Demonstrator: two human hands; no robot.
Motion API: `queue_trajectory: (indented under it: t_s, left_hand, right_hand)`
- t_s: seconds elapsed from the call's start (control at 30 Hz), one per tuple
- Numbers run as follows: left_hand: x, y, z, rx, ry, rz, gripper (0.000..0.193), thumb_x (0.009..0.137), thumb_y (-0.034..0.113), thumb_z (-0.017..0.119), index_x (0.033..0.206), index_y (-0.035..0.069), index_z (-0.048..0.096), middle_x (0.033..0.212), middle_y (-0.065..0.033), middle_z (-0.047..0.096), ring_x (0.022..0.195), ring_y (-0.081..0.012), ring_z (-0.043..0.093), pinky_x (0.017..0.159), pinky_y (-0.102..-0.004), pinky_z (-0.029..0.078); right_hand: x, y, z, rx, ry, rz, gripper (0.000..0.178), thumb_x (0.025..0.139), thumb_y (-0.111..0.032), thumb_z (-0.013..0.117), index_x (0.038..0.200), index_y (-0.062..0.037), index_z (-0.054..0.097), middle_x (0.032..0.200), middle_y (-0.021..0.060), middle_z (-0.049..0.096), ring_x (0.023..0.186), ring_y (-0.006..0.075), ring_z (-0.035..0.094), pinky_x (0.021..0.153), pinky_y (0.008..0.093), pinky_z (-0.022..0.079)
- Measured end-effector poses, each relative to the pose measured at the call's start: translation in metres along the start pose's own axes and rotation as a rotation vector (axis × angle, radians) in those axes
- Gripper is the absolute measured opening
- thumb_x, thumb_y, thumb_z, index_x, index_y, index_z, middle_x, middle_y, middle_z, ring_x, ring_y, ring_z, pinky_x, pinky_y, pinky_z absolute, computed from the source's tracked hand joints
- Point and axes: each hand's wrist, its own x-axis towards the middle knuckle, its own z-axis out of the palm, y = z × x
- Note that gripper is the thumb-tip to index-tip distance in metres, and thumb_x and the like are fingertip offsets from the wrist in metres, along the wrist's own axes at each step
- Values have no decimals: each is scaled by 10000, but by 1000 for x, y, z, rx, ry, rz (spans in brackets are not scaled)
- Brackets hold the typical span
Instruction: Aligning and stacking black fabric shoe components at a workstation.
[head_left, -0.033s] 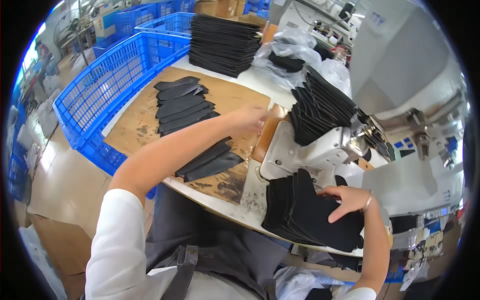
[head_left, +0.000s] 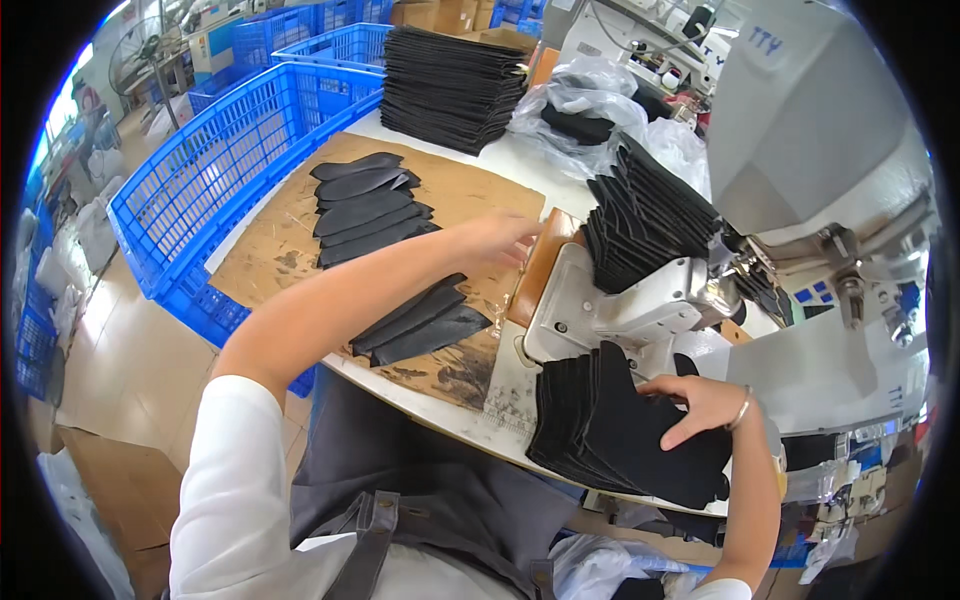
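Note:
My right hand [head_left: 708, 405] rests on a stack of black cut fabric pieces [head_left: 625, 430] at the table's near right, its thumb spread away from the fingers. Part of the stack is hidden beneath it. My left hand [head_left: 496, 240] reaches across the brown board [head_left: 470, 190], fingers stretched out beside an orange-brown block [head_left: 546, 270]; nothing shows in its grasp, and I cannot tell whether the fingertips touch the block. Under my left forearm lies a row of dark, narrow cut pieces [head_left: 370, 208], partly covered by the arm. A white sewing machine [head_left: 640, 312] stands between my hands.
Another black pile [head_left: 650, 215] leans behind the machine, and a tall black stack [head_left: 450, 90] stands at the table's back. Clear plastic bags [head_left: 575, 100] lie near it. A blue crate [head_left: 215, 170] adjoins the left edge. A large grey machine housing [head_left: 810, 130] rises at right.

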Motion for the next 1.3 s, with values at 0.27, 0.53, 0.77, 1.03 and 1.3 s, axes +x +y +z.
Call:
queue_trajectory:
  t_s: [0.27, 0.53, 0.77, 1.03, 1.3]
  left_hand:
    - [27, 19, 13, -339, -46, -35, 931, 859, 630, 505, 1466, 5, 179, 1456, -260, 258, 1334, -356, 322, 1077, -437, 309]
    - [29, 60, 65, -430, -18, -99, 905, 870, 746, 216, 1509, 111, 130, 1573, -84, 140, 1438, -332, 119, 1154, -417, 117]
    - [44, 67, 62, -705, -197, 34, 856, 897, 713, 124, 1432, 94, 377, 1433, -127, 433, 1329, -289, 389, 1097, -429, 298]
    - [89, 61, -13, -678, -120, 38, 769, 888, 680, 329, 1424, 133, 399, 1459, -105, 399, 1342, -313, 350, 1080, -568, 248]
    - [95, 70, -67, -731, 7, -11, 804, 881, 692, 277, 1429, 113, 383, 1446, -120, 407, 1335, -324, 360, 1061, -588, 252]
  right_hand:
    - [-47, 64, -55, 515, 1035, 410, 450, 946, -393, 467, 1172, -13, 548, 1072, 163, 641, 929, 235, 674, 706, 328, 557]
    - [7, 138, -110, 1384, 627, -236, 504, 933, -463, 403, 1166, -48, 569, 1172, 150, 603, 1109, 297, 569, 950, 478, 446]
    - [47, 191, -117, 1285, 629, -377, 497, 900, -488, 493, 1203, -101, 570, 1215, 111, 587, 1112, 293, 561, 946, 471, 471]
    - [148, 169, -143, 477, 862, -499, 578, 906, -562, 408, 1236, -113, 563, 1263, 110, 565, 1152, 291, 545, 949, 493, 465]
    - [209, 57, -178, 1250, 756, -48, 605, 875, -602, 410, 1248, -149, 558, 1295, 77, 543, 1167, 297, 504, 929, 565, 413]
